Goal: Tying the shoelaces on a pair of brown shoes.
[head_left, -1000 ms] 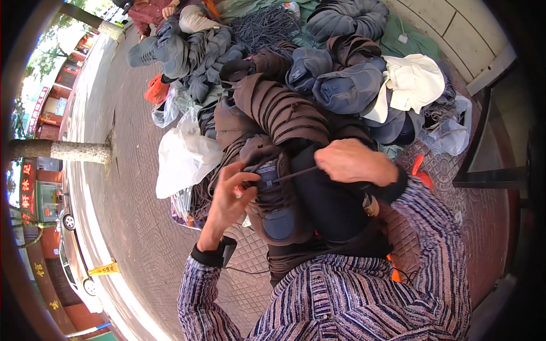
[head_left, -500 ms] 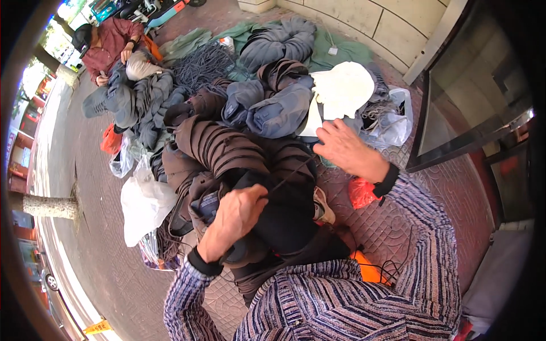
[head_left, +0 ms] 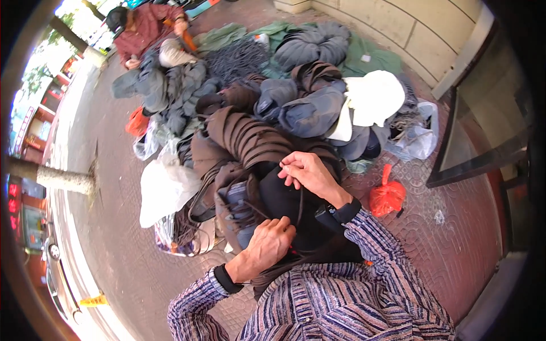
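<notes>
The brown shoe upper (head_left: pixel 237 196) lies just beyond the left hand (head_left: pixel 266 245), whose curled fingers grasp a dark shoelace (head_left: pixel 301 206); the right hand's (head_left: pixel 310 177) grip I cannot tell.

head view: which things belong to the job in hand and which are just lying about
In the job: left hand, right hand, dark lace between them, nearest shoe upper

Probably just lying about: red plastic bag, white plastic bag, green cloth
</notes>
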Motion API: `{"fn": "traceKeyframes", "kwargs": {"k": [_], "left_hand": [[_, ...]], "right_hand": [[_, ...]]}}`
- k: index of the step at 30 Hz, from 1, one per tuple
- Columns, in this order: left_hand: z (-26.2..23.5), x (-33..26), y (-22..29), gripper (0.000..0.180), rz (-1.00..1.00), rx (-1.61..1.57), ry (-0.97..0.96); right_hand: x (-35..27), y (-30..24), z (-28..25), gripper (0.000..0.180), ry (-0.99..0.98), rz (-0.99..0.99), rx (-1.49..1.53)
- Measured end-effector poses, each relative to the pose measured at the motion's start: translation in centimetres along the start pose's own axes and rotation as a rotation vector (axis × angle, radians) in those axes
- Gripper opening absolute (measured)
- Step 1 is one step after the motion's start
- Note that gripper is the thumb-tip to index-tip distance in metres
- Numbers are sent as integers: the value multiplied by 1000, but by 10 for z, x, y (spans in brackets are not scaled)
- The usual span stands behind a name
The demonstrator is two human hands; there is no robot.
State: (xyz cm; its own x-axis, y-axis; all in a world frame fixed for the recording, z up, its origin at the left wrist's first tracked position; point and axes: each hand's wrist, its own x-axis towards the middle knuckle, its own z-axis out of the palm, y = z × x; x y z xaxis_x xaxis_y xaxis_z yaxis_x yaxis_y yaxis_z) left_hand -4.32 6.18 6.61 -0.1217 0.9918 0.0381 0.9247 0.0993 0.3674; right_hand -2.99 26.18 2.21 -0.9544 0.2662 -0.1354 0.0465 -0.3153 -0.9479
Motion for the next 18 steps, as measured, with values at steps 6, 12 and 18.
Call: {"fn": "traceKeyframes", "kwargs": {"k": [6,12,18], "left_hand": [[-39,-13,-46,14,-540,-188,392],[-39,-8,-83,23,-723,-269,162],[-48,-1,-99,25,-751,-537,49]], "right_hand": [[-6,22,51,6,-69,-638,-1102],[-2,24,70,6,-94,-638,-1338],[6,26,72,6,-46,-620,-1316]]}}
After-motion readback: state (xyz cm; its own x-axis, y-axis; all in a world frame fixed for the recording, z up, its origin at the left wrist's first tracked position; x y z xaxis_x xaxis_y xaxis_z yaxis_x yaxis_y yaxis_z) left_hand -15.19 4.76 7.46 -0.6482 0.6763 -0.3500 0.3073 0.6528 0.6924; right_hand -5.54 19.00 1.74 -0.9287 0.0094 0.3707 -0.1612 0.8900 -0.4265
